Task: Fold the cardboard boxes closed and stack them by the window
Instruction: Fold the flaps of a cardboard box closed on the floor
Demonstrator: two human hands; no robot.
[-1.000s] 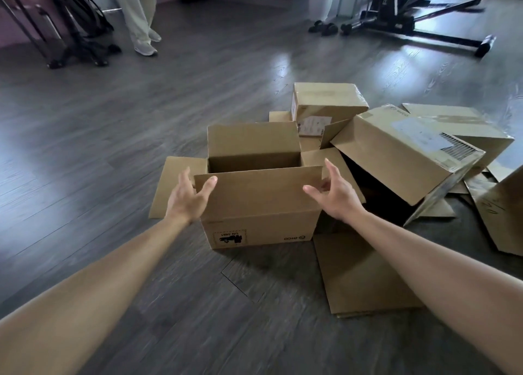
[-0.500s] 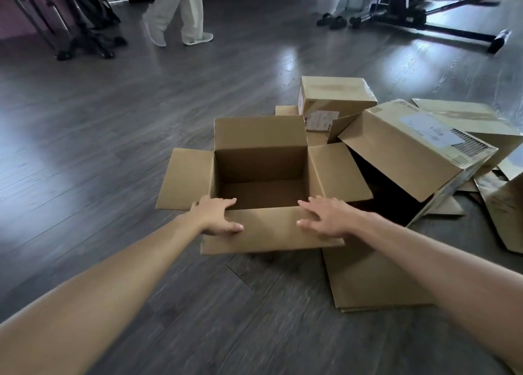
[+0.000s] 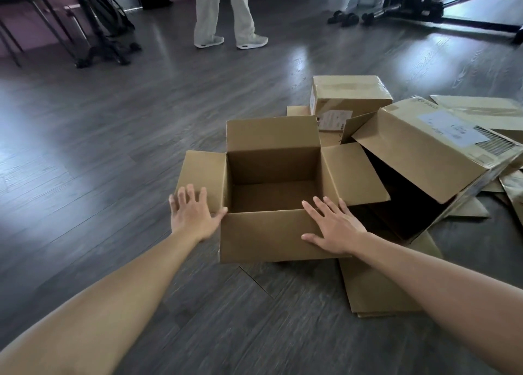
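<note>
An open brown cardboard box point(image 3: 271, 159) stands on the dark wood floor in front of me, all its top flaps spread outward and its inside bare. My left hand point(image 3: 192, 216) lies flat with straight fingers on the left side flap, thumb at the near-left corner. My right hand point(image 3: 334, 227) rests flat, fingers spread, on the near flap point(image 3: 260, 236), which is folded down toward me. A larger box point(image 3: 424, 151) lies tipped on its side to the right, its dark opening facing me. A small closed box point(image 3: 351, 94) sits behind.
Flattened cardboard sheets point(image 3: 376, 292) lie on the floor under and right of the boxes. A person in light trousers point(image 3: 223, 12) walks at the back. A black stand with a backpack point(image 3: 104, 20) is at back left, dark equipment point(image 3: 424, 3) at back right.
The near flap stood upright a second ago and has been pushed down and outward toward me. My left hand slid from that flap onto the left side flap. The person at the back walked rightward.
</note>
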